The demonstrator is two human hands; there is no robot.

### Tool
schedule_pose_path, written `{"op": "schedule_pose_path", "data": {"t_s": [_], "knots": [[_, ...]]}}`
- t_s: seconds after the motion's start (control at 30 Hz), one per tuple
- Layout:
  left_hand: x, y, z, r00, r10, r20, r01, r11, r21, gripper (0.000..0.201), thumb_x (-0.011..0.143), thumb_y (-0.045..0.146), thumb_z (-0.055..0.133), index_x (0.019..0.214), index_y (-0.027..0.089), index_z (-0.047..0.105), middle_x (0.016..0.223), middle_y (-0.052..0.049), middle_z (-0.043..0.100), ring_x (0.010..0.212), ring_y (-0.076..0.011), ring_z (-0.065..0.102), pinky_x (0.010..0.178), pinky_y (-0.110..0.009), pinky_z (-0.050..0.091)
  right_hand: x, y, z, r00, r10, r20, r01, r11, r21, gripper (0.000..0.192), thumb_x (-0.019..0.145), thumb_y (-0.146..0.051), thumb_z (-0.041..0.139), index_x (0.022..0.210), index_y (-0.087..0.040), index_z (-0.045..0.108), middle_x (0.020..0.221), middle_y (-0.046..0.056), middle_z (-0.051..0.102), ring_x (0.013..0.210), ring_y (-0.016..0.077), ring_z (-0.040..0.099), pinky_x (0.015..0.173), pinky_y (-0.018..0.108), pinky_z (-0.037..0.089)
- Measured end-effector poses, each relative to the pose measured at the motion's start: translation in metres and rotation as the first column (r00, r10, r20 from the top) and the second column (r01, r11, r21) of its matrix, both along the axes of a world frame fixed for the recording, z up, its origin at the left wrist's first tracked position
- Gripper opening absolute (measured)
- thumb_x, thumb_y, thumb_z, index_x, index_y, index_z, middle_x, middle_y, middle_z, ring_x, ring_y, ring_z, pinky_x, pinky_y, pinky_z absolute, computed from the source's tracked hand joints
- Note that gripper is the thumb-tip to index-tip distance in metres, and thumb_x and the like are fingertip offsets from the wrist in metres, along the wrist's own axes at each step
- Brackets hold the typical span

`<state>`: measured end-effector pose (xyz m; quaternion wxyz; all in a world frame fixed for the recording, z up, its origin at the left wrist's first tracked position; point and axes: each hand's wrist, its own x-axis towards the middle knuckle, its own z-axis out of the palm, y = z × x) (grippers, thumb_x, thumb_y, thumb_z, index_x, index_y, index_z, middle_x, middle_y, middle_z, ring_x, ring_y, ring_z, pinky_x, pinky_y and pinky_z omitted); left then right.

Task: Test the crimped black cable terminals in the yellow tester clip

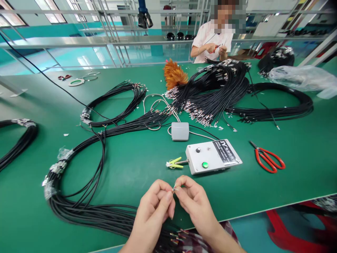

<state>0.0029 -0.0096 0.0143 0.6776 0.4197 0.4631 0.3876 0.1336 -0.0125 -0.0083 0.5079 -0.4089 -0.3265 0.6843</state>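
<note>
Both hands meet over the near edge of the green table (289,168). The left hand (154,207) and the right hand (193,202) each have thumb and forefinger pinched shut on a small metal wire end (174,188) held between them, fingertips nearly touching; the remaining fingers are curled in. The piece is too small to tell more about it. Below the wrists, at the near edge, lies a thick bundle of black cables (86,211), which loops away toward the left side of the table, with plastic wraps on it at the left. Just beyond the hands sits a white test box (210,158) with a black knob, a lit green button and a dark label; a yellow-green clip (174,163) projects from its left end. Behind the box rests a small grey adapter (180,131) with a pale cord. Red-handled scissors (268,160) lie to the right of the box, well apart from the hands. At the middle and far side of the table a large pile of black wires with metal ends (216,91) is spread out, with an orange feather duster (173,73) just beside it. A clear plastic bag (302,79) lies at the far right corner. Across the far edge, another person (212,40) in a white top sits working, holding a red tool in both hands.
</note>
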Motion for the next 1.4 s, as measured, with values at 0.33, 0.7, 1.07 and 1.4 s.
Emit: {"op": "schedule_pose_path", "data": {"t_s": [0.33,0.7,1.07,1.4], "knots": [[-0.006,0.01,0.008,0.986,-0.16,0.036,0.163,0.978,-0.128,0.04,0.083,0.055,0.065,0.083,0.015,0.057,0.048,0.007,0.049,0.041,-0.0044,0.023,0.04,-0.018,0.013,0.014,0.001,-0.003,0.965,-0.154,0.211,0.145,0.988,0.057,0.03,0.085,-0.048,0.065,0.085,-0.019,0.059,0.061,-0.008,0.044,0.049,0.0039,0.032,0.046,0.017,0.026],[0.002,0.004,0.002,0.997,-0.024,-0.071,0.026,0.999,0.034,0.029,0.086,0.043,0.065,0.077,0.016,0.058,0.056,0.005,0.053,0.054,-0.0087,0.045,0.053,-0.018,0.037,-0.001,-0.007,0.007,0.963,-0.235,0.132,0.227,0.971,0.068,0.019,0.077,-0.036,0.074,0.071,-0.019,0.067,0.074,-0.001,0.057,0.061,0.0083,0.053,0.054,0.02,0.042],[0.013,-0.008,-0.011,0.927,0.313,-0.209,-0.22,0.901,0.374,0.012,0.085,0.013,0.062,0.076,0.022,0.063,0.074,0.002,0.063,0.071,-0.0133,0.06,0.067,-0.019,0.05,-0.009,-0.004,0.007,0.972,-0.207,-0.112,0.169,0.945,-0.28,0.029,0.066,-0.039,0.081,0.067,-0.015,0.065,0.05,-0.008,0.043,0.045,0.0025,0.026,0.045,0.021,0.016],[0.012,0.006,0.001,0.992,0.072,-0.102,-0.06,0.991,0.117,0.022,0.082,0.029,0.07,0.102,0.02,0.07,0.09,-0.005,0.064,0.079,-0.0184,0.063,0.068,-0.025,0.054,0.002,-0.002,0.002,0.994,-0.096,0.06,0.103,0.985,-0.14,0.021,0.077,-0.035,0.069,0.072,-0.018,0.058,0.047,-0.009,0.045,0.042,0.0045,0.036,0.045,0.019,0.027]]}}
